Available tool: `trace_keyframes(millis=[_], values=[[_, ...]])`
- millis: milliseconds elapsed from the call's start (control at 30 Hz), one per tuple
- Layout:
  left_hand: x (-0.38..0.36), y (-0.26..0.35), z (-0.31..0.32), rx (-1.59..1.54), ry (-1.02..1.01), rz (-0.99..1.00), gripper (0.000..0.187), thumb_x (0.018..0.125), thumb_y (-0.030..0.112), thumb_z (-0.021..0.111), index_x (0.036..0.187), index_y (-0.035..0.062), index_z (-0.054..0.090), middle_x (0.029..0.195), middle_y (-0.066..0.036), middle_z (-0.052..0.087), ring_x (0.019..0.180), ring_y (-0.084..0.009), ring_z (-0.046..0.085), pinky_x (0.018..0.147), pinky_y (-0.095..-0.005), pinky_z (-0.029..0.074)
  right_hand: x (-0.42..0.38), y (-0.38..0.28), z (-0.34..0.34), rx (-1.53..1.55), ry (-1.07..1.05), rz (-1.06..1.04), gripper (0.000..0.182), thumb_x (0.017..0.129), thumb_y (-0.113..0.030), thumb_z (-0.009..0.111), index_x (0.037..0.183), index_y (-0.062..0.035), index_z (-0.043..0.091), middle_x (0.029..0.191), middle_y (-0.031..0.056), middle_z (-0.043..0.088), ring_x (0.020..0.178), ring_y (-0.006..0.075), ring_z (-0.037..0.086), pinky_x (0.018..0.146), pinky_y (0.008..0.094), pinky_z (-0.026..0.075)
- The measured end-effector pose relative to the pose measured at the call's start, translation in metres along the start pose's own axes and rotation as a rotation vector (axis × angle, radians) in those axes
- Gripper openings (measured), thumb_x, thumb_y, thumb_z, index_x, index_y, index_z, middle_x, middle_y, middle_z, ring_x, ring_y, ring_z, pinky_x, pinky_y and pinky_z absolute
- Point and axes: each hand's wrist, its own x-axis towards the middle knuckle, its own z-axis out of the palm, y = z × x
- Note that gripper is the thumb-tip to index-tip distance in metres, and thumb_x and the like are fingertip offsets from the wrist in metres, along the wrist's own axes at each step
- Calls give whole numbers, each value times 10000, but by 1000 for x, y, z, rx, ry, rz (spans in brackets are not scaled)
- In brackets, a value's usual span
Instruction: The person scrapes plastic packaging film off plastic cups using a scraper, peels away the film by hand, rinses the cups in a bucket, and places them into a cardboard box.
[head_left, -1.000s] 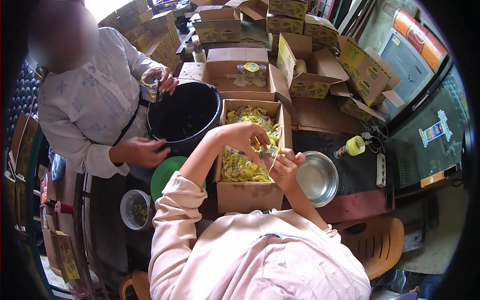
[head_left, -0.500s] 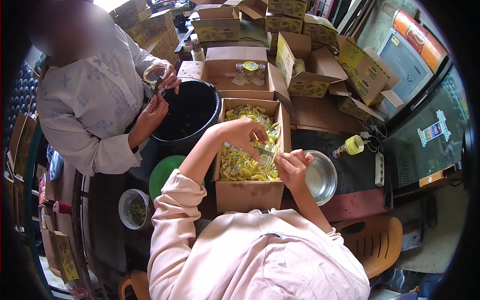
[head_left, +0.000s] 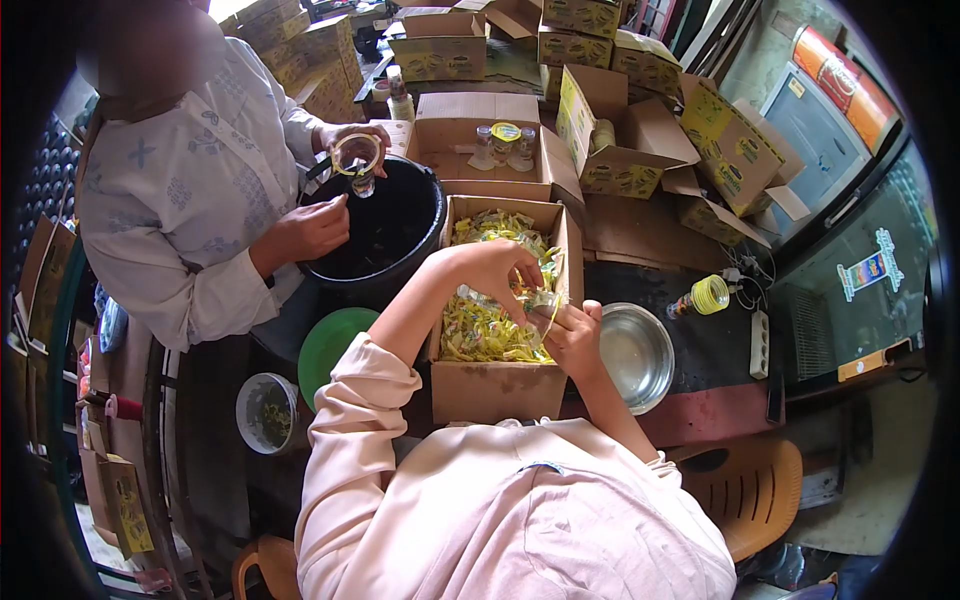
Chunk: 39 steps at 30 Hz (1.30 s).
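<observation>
My left hand (head_left: 497, 277) curls down over an open cardboard box (head_left: 500, 390) filled with small yellow-and-clear wrapped packets (head_left: 490, 335). Its fingers close round a small clear plastic container (head_left: 541, 299), largely covered by the hand. Beside it, at the box's right edge, my right hand (head_left: 573, 338) pinches a thin yellow strip (head_left: 556, 312) against the container. The two hands almost touch. Across the table, a co-worker's hands (head_left: 330, 215) hold a roll of clear tape (head_left: 357, 153) and a small clear piece above a black bucket (head_left: 400, 215).
A metal bowl (head_left: 637, 358) lies right of the box, near stacked yellow rings (head_left: 709, 294) and a power strip (head_left: 760, 345). To the left are a green basin (head_left: 325, 350) and a white bucket (head_left: 266, 412). Clear jars (head_left: 484, 150) stand in another carton (head_left: 480, 188) behind.
My hands have come closer together, with the right fingers moving up and left onto the clear container. The co-worker's right hand has pulled away from the tape roll, which now faces forward.
</observation>
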Motion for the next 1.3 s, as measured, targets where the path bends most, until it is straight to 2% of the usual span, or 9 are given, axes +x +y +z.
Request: trace_keyframes(millis=[267, 400, 600, 733, 833, 967, 1133, 1233, 1300], values=[[2, -21, 9, 3, -33, -40, 607, 586, 301, 825, 1090, 40, 612, 1052, -83, 636, 958, -201, 600, 857, -324, 474, 0, 7, -27, -106, -219, -41, 230, 661, -96, 634, 866, -185, 683, 898, -63, 649, 795, 77, 568, 753, 306, 307], [-4, -27, 6, 87, -31, -73, 623, 577, 343, 821, 1092, 57, 616, 1042, -84, 637, 948, -208, 600, 843, -321, 474, -5, 14, -42, -190, -280, -54, 209, 688, -110, 622, 867, -198, 684, 902, -84, 648, 794, 70, 542, 764, 305, 308], [-17, -29, -3, 225, 50, -121, 608, 571, 378, 806, 1069, 80, 623, 1010, -79, 643, 924, -223, 602, 817, -324, 475, -17, 23, -35, -206, -261, -28, 156, 704, -109, 648, 826, -200, 685, 802, -88, 630, 752, 82, 528, 751, 316, 303], [-27, -42, 4, 232, 159, -107, 595, 569, 359, 805, 1061, 79, 624, 998, -78, 646, 917, -220, 603, 806, -327, 473, -25, 24, -22, -99, -170, 194, 105, 704, -142, 691, 788, -205, 691, 700, -71, 591, 725, 108, 517, 727, 337, 283], [-33, -45, 10, 193, 172, -91, 581, 568, 334, 803, 1057, 74, 625, 989, -76, 648, 911, -217, 604, 799, -324, 471, -26, 14, -15, -62, -83, 238, 126, 700, -135, 691, 802, -208, 693, 685, -70, 581, 718, 108, 516, 726, 333, 274], [-29, -45, 19, 177, 152, -57, 560, 571, 302, 800, 1051, 72, 628, 976, -71, 651, 902, -214, 604, 795, -323, 468, -11, -3, -8, -26, -68, 134, 162, 675, -92, 691, 804, -190, 692, 701, -70, 592, 682, 111, 509, 707, 325, 262], [-32, -40, 18, 170, 173, -50, 539, 581, 275, 796, 1051, 70, 630, 973, -78, 653, 887, -215, 604, 799, -322, 468, -22, -1, -3, -138, -153, 11, 209, 657, -94, 668, 831, -208, 685, 743, -91, 583, 754, 91, 526, 754, 329, 291], [-40, -46, 17, 144, 205, -58, 537, 587, 264, 792, 1060, 72, 626, 975, -87, 653, 878, -220, 605, 801, -322, 468, -39, 10, -12, -167, -198, 64, 207, 652, -92, 665, 823, -207, 682, 753, -93, 582, 756, 84, 525, 751, 322, 291], [-45, -46, 15, 127, 219, -57, 535, 589, 260, 790, 1060, 71, 623, 975, -93, 654, 875, -230, 606, 800, -325, 470, -53, 16, -9, -63, -161, 257, 191, 656, -95, 703, 825, -183, 692, 699, -80, 594, 709, 100, 541, 749, 313, 298]])
